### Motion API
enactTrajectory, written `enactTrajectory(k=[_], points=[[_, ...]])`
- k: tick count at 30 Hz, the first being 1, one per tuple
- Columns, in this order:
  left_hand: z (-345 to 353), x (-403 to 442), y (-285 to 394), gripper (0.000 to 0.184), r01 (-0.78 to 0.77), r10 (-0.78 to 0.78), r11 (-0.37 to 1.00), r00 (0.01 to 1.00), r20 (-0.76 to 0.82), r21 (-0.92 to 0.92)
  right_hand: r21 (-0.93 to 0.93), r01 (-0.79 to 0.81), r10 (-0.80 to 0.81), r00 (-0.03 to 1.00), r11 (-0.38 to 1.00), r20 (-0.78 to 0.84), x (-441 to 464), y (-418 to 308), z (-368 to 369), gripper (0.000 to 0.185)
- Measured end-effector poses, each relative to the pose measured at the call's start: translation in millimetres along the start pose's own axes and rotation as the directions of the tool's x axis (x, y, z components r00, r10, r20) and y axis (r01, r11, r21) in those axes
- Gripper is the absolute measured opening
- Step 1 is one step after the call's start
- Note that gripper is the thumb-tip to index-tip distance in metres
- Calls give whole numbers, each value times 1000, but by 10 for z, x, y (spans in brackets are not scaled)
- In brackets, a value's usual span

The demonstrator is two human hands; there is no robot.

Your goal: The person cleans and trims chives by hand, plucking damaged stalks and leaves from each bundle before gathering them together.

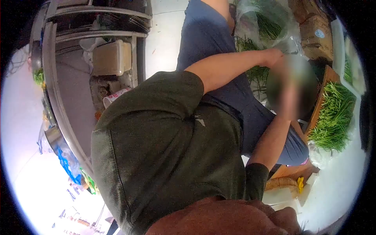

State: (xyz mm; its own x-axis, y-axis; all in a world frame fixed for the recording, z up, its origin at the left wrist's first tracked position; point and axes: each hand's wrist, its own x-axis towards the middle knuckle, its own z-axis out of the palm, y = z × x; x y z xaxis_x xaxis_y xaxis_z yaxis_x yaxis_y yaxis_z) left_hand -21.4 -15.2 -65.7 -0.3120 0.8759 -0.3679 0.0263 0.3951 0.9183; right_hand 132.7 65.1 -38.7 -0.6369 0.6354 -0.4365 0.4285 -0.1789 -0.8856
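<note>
My left hand [275,58] reaches in at the upper right, beside a clear plastic bag [290,44]. Its fingers fade into a blurred patch. Below it, my right hand [290,100] lies mostly inside the same blur, over a dark rounded area. Whether either hand holds something is hidden. Long thin green stalks [256,78] lie under and beside my left forearm. To the right of my hands, a dense heap of cut green stalks [333,117] rests against a brown board [319,100].
Cardboard boxes [316,37] stand at the upper right. A metal rack [53,78] at the left holds a lidded plastic container [111,58]. My legs [211,35] spread around the work area. Near the lower right are a round wooden piece [282,183] and a yellow item [300,185].
</note>
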Motion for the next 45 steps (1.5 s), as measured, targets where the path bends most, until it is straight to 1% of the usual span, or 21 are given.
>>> enactTrajectory(k=[2, 3, 5, 8, 11, 12, 14, 16, 17, 20, 23, 26, 29, 30, 32, 35, 37, 38, 41, 44, 45], points=[[10, 236, -266, 39, -2, 2, 997, 1000, -9, 83, -60, 14, -17, 998, 998, -53, 96, 144, -95, 36], [-14, 197, -207, 40, 33, -31, 997, 999, -29, 66, -70, 131, -137, 987, 989, -86, 23, 40, -69, 35], [-99, 39, -8, 41, 103, -100, 994, 993, -68, 29, -308, 267, -331, 926, 913, -180, 40, 116, -154, 35], [-116, 27, -2, 45, 0, -10, 995, 995, -98, -102, -509, 313, -501, 816, 802, -288, 177, 338, -298, 28], [-27, 278, -282, 47, 55, -61, 997, 992, -110, -51, -307, 376, -449, 866, 875, -219, 3, 48, -130, 22], [-8, 272, -294, 47, 48, -51, 999, 992, -117, -23, -299, 370, -433, 883, 879, -181, -41, -14, -49, 21], [39, 259, -312, 47, 36, -31, 999, 991, -132, 32, -256, 313, -354, 925, 915, -136, -28, -12, 8, 20], [20, 149, -198, 46, -31, 50, 986, 992, -112, 165, -182, 201, -224, 968, 963, -116, 11, 5, 77, 20], [3, 112, -156, 46, -66, 90, 971, 991, -99, 230, -170, 205, -225, 968, 964, -111, 5, 3, 70, 19], [-24, 170, -206, 47, -58, 61, 967, 998, -5, 247, -170, 127, -155, 974, 977, -163, 9, -14, 57, 17], [-58, 79, -54, 48, -40, 33, 963, 999, 31, 267, -153, 54, -63, 996, 987, -56, 55, 74, -11, 25], [-6, 289, -313, 49, -154, 131, 932, 987, 90, 328, -298, 23, -10, 999, 954, 44, 17, -6, -49, 33], [-72, 188, -145, 49, -15, 0, 977, 998, 70, 213, -441, 13, 54, 989, 897, 139, -11, -101, -83, 41], [-92, 193, -145, 49, -26, 11, 970, 998, 61, 240, -508, 168, -87, 980, 845, 179, -7, -79, -81, 41], [-135, 205, -159, 49, -44, 31, 954, 998, 48, 297, -603, 447, -343, 894, 660, 287, 5, 30, -80, 41], [-270, 93, 52, 49, 59, -33, 973, 992, -120, 222, -718, 309, -186, 951, 624, 248, 90, 173, -192, 41], [-289, 73, 76, 50, 92, -58, 982, 978, -202, 164, -848, 465, -428, 841, 256, 332, 133, 422, -316, 41], [-302, 70, 82, 51, 107, -72, 985, 967, -244, 133, -870, 491, -521, 755, 46, 399, 170, 553, -370, 43], [-105, 353, -314, 53, -27, 112, 935, 968, -224, 354, -905, 377, -526, 738, -197, 423, 262, 701, -403, 45], [-40, 107, -90, 50, -105, 162, 909, 981, -109, 404, -900, 435, -518, 774, 17, 364, 228, 552, -310, 43], [-30, 111, -107, 48, -105, 145, 927, 986, -85, 359, -834, 477, -452, 831, 277, 325, 182, 409, -256, 43]])
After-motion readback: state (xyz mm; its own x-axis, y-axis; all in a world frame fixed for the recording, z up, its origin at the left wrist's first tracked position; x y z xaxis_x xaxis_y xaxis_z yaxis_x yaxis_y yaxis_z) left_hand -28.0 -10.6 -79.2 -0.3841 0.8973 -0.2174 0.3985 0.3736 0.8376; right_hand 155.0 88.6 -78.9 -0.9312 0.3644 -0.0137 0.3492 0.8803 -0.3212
